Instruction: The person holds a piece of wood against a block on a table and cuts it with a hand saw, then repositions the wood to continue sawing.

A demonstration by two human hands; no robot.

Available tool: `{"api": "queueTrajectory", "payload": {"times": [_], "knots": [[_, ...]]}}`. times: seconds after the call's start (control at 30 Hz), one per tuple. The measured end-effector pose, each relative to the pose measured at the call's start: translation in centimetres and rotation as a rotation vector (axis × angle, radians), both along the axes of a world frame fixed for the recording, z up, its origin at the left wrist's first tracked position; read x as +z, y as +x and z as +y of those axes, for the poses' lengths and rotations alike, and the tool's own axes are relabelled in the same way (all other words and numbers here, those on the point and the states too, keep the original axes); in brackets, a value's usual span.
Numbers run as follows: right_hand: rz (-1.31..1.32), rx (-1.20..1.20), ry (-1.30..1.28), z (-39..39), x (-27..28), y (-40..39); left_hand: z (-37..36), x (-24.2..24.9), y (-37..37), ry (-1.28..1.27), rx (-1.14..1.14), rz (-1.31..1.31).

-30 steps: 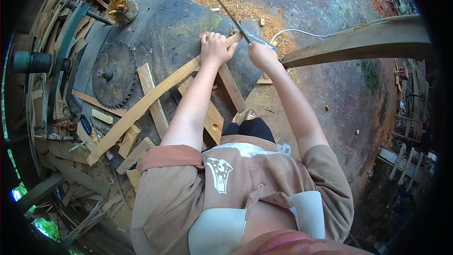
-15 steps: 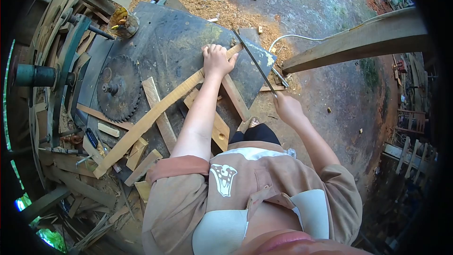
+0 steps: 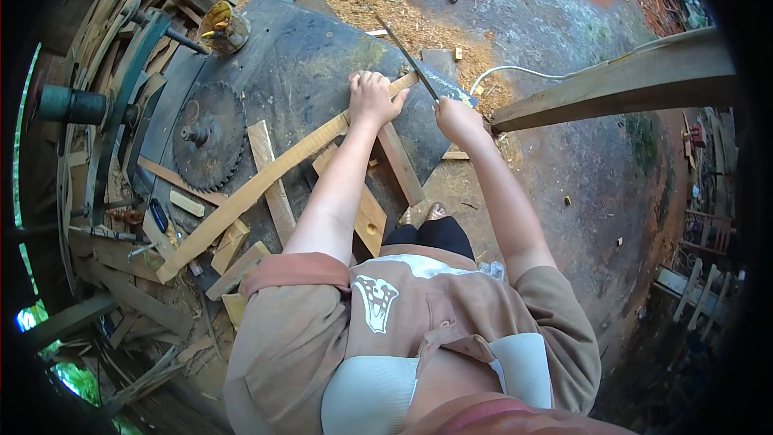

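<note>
My left hand (image 3: 373,98) presses down over a long, slightly curved wooden strip (image 3: 270,181), fingers wrapped across it near its far end. The strip runs from the lower left up to the dark worktable's right side. In my closed right hand (image 3: 457,122) is one end of a long, thin, dark metal blade (image 3: 408,56). Its edge lies across the strip's far tip, to the right of my left hand, with the blade pointing up and left. The blade's handle is hidden inside my fist.
A toothed circular saw blade (image 3: 211,135) stands at the table's (image 3: 302,48) left. Wooden offcuts (image 3: 274,185) lie near the strip. A clear container (image 3: 224,28) sits at the back left. A thick wooden post (image 3: 620,84) slants in from the right, beside a white cable (image 3: 515,69).
My right hand has moved forward and left, pushing the blade farther across the strip's end. My left hand keeps its hold on the strip. The whole view has shifted slightly.
</note>
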State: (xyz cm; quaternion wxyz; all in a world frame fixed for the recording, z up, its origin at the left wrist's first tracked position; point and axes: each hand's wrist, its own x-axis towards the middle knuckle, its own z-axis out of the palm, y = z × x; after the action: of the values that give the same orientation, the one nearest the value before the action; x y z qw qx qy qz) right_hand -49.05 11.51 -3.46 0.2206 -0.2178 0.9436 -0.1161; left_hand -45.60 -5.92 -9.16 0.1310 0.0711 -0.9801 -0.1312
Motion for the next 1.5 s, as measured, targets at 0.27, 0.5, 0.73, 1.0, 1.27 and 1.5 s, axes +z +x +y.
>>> {"api": "queueTrajectory", "payload": {"times": [0.27, 0.5, 0.73, 1.0, 1.27, 1.5], "knots": [[0.056, -0.014, -0.001, 3.0, -0.7, 3.3, -0.1, -0.2, 0.1, -0.010, 0.004, 0.005], [-0.005, -0.005, 0.006, 9.8, 1.9, 8.3, -0.1, 0.0, 0.0, -0.009, 0.004, -0.046], [0.017, 0.008, -0.036, 6.3, 1.2, 5.7, -0.2, 0.6, 0.1, -0.009, 0.013, -0.073], [0.010, -0.007, -0.016, -1.7, -0.8, -1.2, -0.5, 0.2, -0.3, 0.000, 0.020, 0.016], [0.026, -0.034, -0.068, 4.0, -1.4, 4.0, -0.4, 0.3, -0.2, 0.014, 0.019, -0.005], [-0.038, -0.052, -0.015, 8.5, 1.1, 7.4, -0.6, 0.5, -0.1, 0.034, 0.010, -0.019]]}}
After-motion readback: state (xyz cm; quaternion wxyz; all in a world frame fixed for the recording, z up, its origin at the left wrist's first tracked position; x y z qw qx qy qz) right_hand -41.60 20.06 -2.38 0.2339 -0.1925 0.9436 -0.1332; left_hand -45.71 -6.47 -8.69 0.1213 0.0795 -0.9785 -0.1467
